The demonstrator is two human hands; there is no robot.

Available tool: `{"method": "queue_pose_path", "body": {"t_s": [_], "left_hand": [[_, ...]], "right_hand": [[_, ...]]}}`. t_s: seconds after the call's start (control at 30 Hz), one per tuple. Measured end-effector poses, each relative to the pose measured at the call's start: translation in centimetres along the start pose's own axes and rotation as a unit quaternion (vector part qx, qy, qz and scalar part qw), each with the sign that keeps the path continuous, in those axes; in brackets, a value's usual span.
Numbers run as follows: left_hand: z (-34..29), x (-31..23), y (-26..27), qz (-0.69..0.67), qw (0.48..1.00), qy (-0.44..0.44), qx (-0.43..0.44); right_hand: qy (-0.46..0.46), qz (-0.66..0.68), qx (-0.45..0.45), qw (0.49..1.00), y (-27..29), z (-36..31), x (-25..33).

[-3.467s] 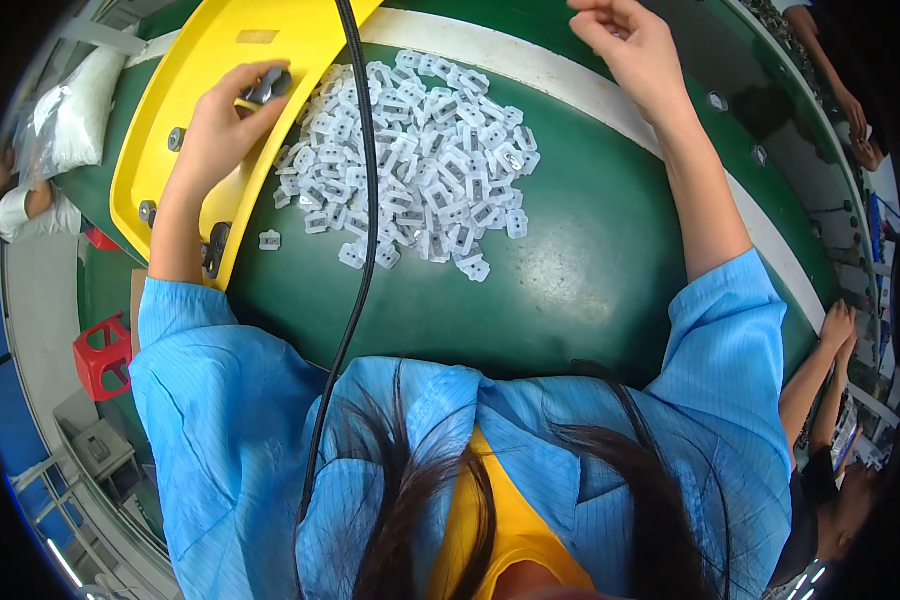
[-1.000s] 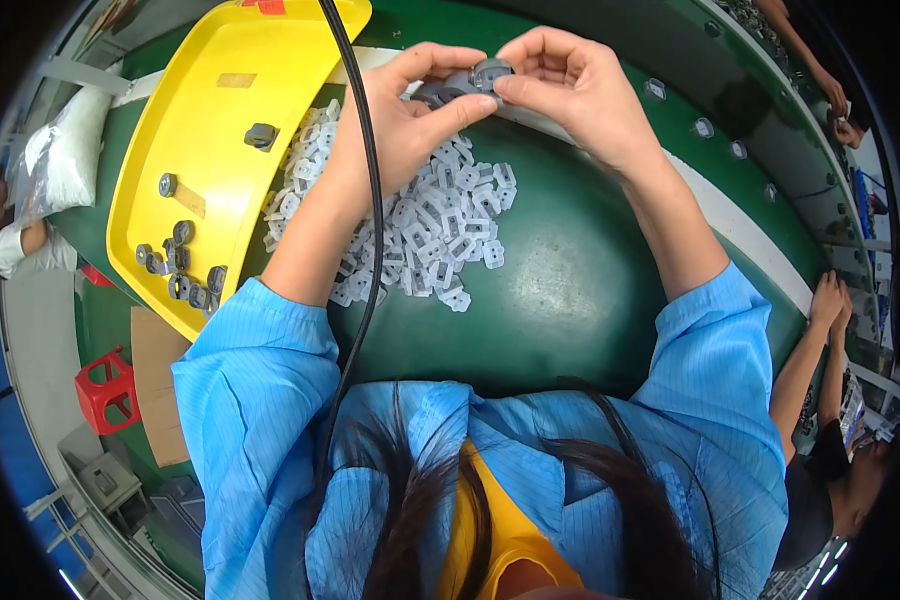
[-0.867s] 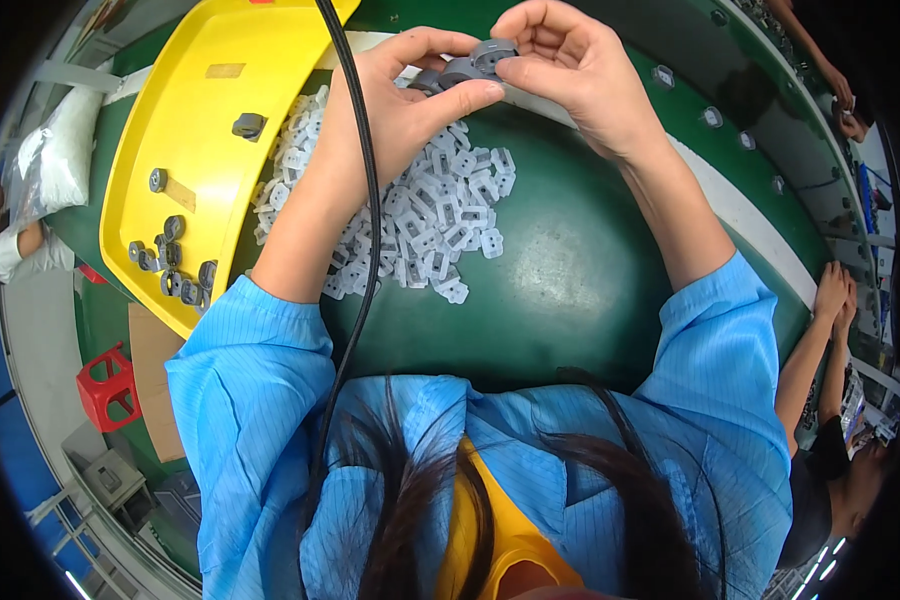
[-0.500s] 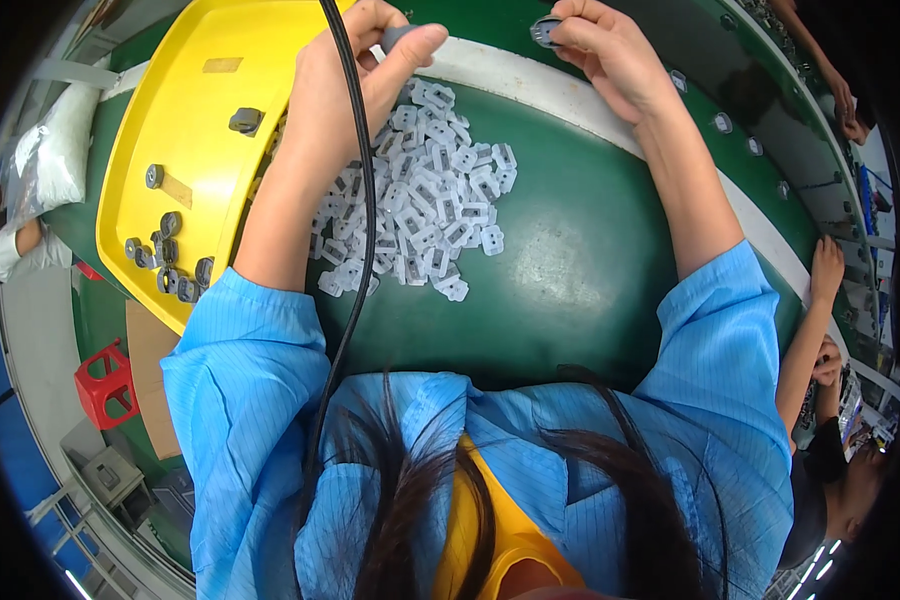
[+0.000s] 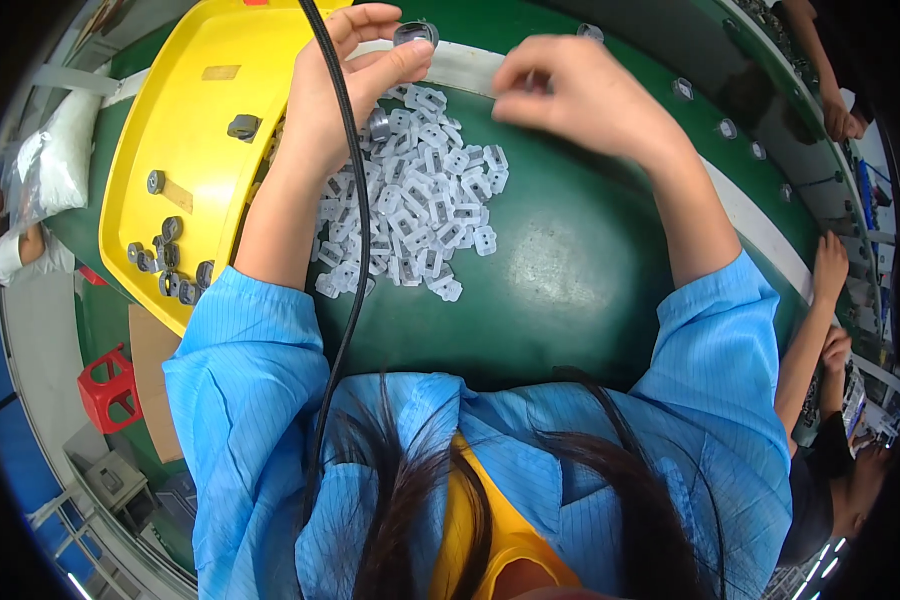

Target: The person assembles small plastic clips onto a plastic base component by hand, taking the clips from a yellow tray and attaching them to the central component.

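Note:
My left hand [image 5: 345, 85] is at the upper middle, over the far edge of a heap of small parts. Its thumb and fingers hold a dark grey round plastic part [image 5: 416, 36]. A second grey part [image 5: 379, 124] shows just below that hand's thumb; I cannot tell whether it lies on the heap or in the palm. The heap of pale translucent plastic pieces [image 5: 440, 200] spreads over the green table. My right hand [image 5: 575, 95], smeared by motion, hangs to the right of the heap with its fingers curled. Whatever may be between them cannot be made out.
At left stands a yellow tray [image 5: 185, 110] with several dark grey parts. A black cable [image 5: 367, 190] crosses in front of my left forearm. Beyond a white strip [image 5: 740, 205], several grey parts, one a round part [image 5: 590, 32], sit on a green surface. Another person's arm [image 5: 815, 310] reaches in at right.
My right hand has moved left and nearer, away from the far strip; a grey part now lies where it was. The grey part in my left hand has turned to show its round opening.

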State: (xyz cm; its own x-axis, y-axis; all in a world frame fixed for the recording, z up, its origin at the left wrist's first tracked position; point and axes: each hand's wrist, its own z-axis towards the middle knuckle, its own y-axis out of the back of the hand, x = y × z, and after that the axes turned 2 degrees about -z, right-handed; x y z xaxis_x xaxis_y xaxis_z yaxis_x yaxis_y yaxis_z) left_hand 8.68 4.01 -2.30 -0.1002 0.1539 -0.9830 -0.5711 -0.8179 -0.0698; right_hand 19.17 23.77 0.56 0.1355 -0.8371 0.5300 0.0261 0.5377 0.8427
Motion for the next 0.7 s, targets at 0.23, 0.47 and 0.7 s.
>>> {"method": "queue_pose_path", "body": {"t_s": [0.23, 0.47, 0.7], "left_hand": [[-0.1, 0.2, -0.7, 0.061, 0.997, -0.009, 0.038], [-0.5, -0.8, -1.9, 0.044, 0.998, 0.003, 0.05], [-1.4, -1.6, -3.0, 0.126, 0.99, -0.034, 0.055]], "right_hand": [[-0.004, 0.042, 0.143, 0.989, -0.2, -0.3, 1.1], [-0.049, 0.399, -0.086, 0.911, -1.0, 0.4, 0.9], [-0.061, 0.414, -0.153, 0.895, -2.2, 0.8, 1.6]]}}
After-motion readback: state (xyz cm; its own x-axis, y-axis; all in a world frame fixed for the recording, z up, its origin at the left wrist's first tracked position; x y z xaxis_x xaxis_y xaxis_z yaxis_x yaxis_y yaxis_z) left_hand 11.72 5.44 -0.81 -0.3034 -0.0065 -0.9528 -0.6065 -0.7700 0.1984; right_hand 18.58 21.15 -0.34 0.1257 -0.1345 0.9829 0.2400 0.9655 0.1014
